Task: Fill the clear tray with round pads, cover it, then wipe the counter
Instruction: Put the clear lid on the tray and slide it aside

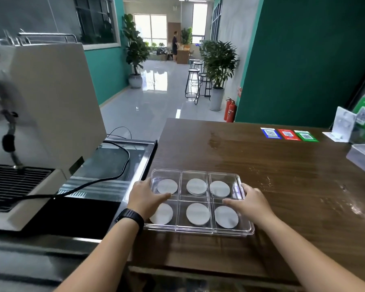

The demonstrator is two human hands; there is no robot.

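Resting flat on the clear tray (198,229), my left hand (144,196) and right hand (248,202) spread their fingers over its two side edges. Six pads (197,213) fill it, near the counter (282,165)'s left edge; bare wood stretches right.

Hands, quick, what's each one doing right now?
Left hand: open, fingers flat on the clear six-compartment plastic tray.
Right hand: open, fingers resting on it too.
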